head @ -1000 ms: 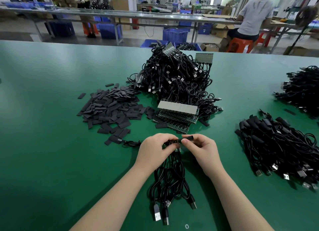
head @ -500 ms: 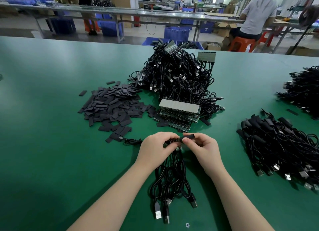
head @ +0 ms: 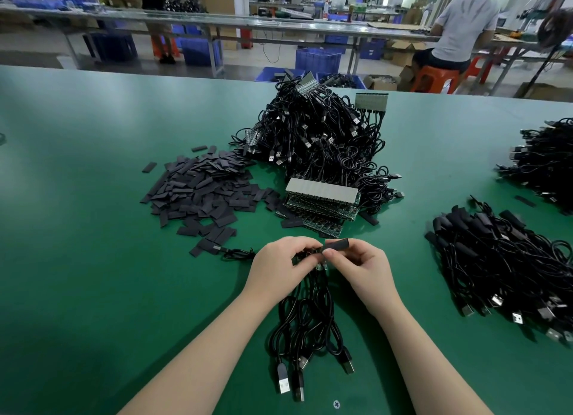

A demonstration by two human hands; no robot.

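My left hand (head: 283, 264) grips the board ends of a small bunch of black USB cables (head: 305, 328) whose plugs trail toward me on the green table (head: 77, 259). My right hand (head: 361, 267) pinches a short black sleeve (head: 337, 245) right beside the left fingers, at the end of one small circuit board (head: 310, 254). Whether the sleeve is over the board is hidden by my fingers.
A heap of flat black sleeves (head: 201, 191) lies to the left. Behind the hands are stacked circuit boards (head: 322, 202) and a big tangle of cables (head: 316, 135). Sleeved cables (head: 502, 266) pile at right, another cable pile (head: 545, 163) beyond. A person (head: 462, 27) sits at a far bench.
My hands stay together over the cable bunch; the right hand's black sleeve has shifted slightly leftward against the board end held by the left hand.
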